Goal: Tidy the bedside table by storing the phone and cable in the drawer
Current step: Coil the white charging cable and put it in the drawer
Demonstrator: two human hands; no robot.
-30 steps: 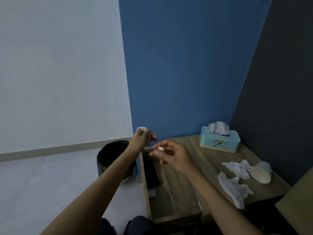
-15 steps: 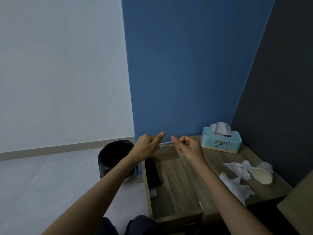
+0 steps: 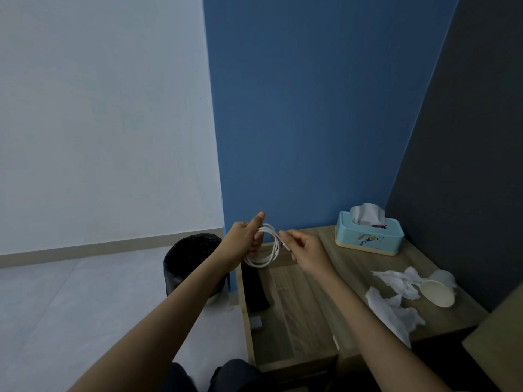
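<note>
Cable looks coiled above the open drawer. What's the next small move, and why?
Probably lower the white cable into the drawer, beside the phone. The left grip holds it in loops, the right grip pinches its loose end, and both hover above the open drawer, where the phone already lies along the left side.

No readable text, coloured print on tissue box (image 3: 368,235) front too blurred to read
</note>
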